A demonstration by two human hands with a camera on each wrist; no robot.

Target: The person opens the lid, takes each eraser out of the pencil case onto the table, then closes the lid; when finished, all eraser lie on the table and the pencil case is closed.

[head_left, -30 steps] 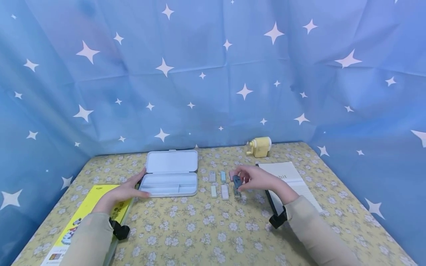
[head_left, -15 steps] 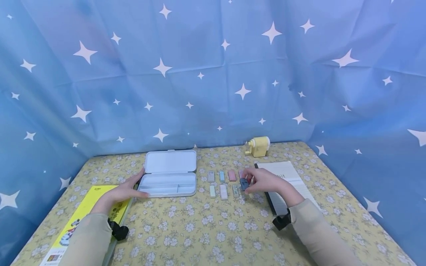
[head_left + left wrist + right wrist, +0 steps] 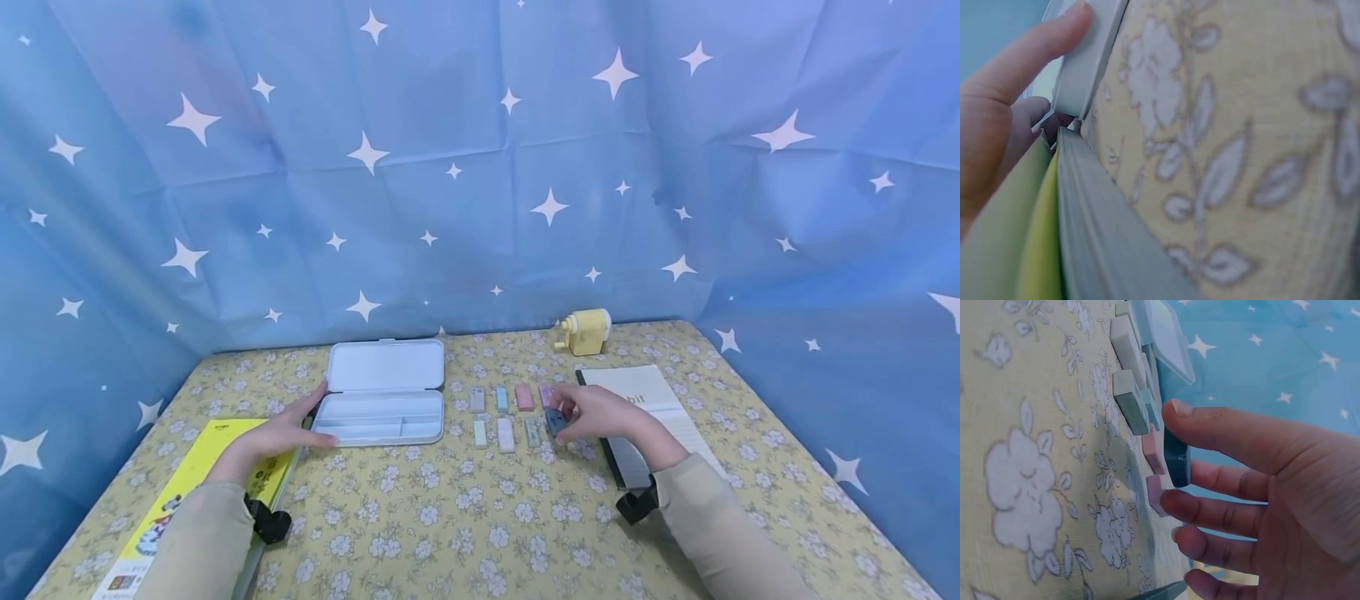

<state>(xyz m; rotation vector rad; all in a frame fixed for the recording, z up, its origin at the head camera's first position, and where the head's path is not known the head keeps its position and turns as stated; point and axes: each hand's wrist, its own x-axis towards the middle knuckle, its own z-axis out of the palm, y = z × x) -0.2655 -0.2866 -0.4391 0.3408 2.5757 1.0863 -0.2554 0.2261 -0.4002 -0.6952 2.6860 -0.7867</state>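
Note:
My right hand (image 3: pixel 600 414) pinches a dark blue-grey eraser (image 3: pixel 1177 460) between thumb and fingers, at the right end of the front row of small erasers. In the right wrist view it is tilted, and I cannot tell whether it touches the cloth. Beside it lie a grey-green eraser (image 3: pixel 532 432), a pink eraser (image 3: pixel 524 397) and a lilac eraser (image 3: pixel 545 393). My left hand (image 3: pixel 279 429) rests at the left side of a white pencil case (image 3: pixel 386 440) with its lid raised. Its thumb lies along the case's front corner (image 3: pixel 1079 78), with the other fingers partly hidden.
A yellow book (image 3: pixel 213 454) lies under the left forearm. To the right is a notebook (image 3: pixel 637 379), partly beneath the right hand. A yellow crank sharpener (image 3: pixel 587 333) stands at the back. More pale erasers (image 3: pixel 506 434) lie in two rows beside the case.
My right hand has carried the dark eraser to the right, from over the grey-green eraser to beside it. The pink and lilac erasers now show more. My left hand stays at the case.

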